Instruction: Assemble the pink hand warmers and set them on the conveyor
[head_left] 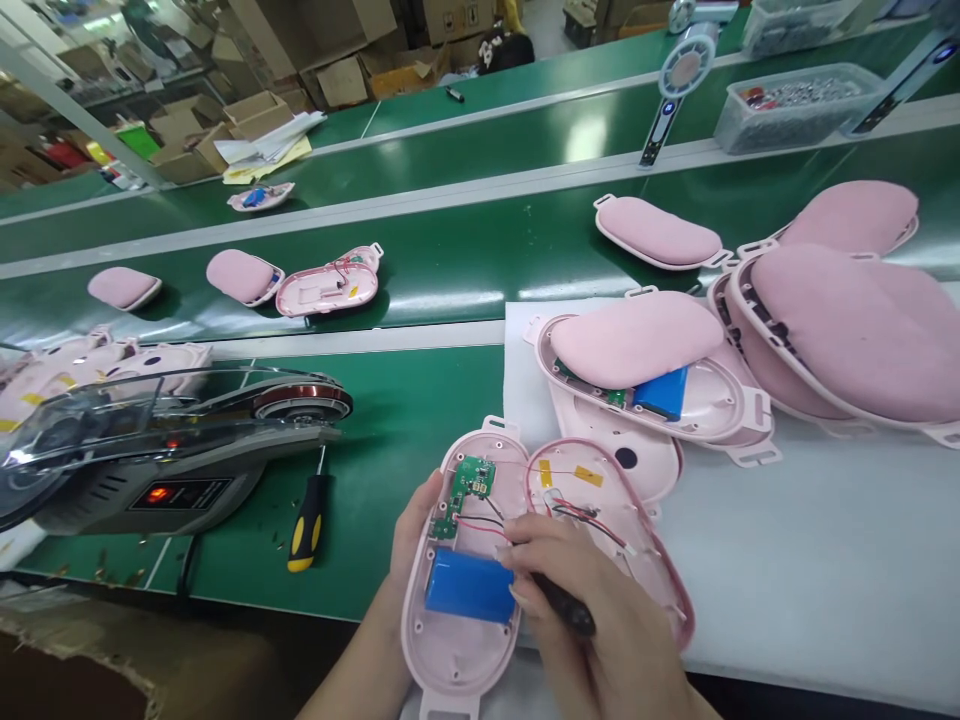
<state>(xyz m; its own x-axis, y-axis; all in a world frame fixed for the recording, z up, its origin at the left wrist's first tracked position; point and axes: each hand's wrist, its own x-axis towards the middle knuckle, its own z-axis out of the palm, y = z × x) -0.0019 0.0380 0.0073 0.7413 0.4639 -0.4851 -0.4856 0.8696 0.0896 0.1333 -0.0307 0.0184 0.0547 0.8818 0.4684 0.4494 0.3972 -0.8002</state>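
Note:
My left hand [414, 530] grips the left edge of an open pink oval shell half [465, 655], with its fingers partly hidden behind it. Inside lie a green circuit board [474, 478] with thin red and black wires and a blue battery pack [466, 586]. My right hand [577, 580] is closed around a black-handled tool [564, 605] over the shell's right side; its tip is hard to make out. Beside it, partly under my right hand, rests the other shell half [645, 540], with yellow tape pieces [589, 476] and red and black wires [589, 513].
A yellow-and-black screwdriver [307, 525] lies left, beside a tape dispenser machine [172, 450] with a lit red display. More pink padded shells [637, 335] are stacked at right on a white sheet [810, 560]. Further shells [330, 285] sit on the green conveyor [465, 250]. A clear bin [795, 105] stands behind.

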